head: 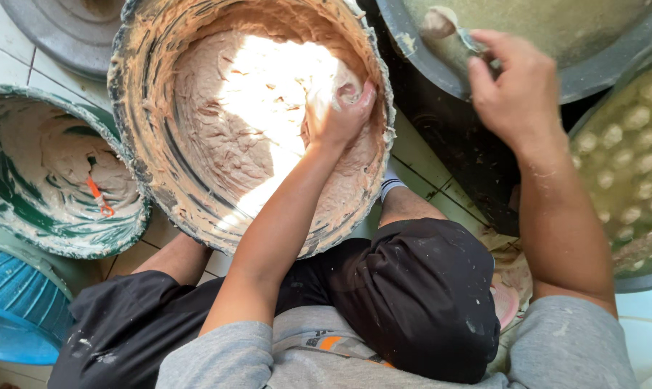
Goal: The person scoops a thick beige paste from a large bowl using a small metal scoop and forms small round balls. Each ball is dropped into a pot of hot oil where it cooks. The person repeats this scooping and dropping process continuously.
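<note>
A big round tub (128, 94) stands between my knees, smeared and part filled with pinkish paste (232, 122). My left hand (338, 115) is down in that paste at the tub's right side, fingers closed around a lump of it. My right hand (517, 90) is raised over a large grey basin (614, 72) at the upper right and grips the handle of a spoon (448, 29) that carries a small ball of paste at its tip.
A green basin (9, 187) with leftover paste and an orange-handled tool (99, 198) sits at the left. A pan of cloudy water with several pale balls (628, 158) floating in it is at the right edge. A blue basket (12, 302) lies at the lower left, on tiled floor.
</note>
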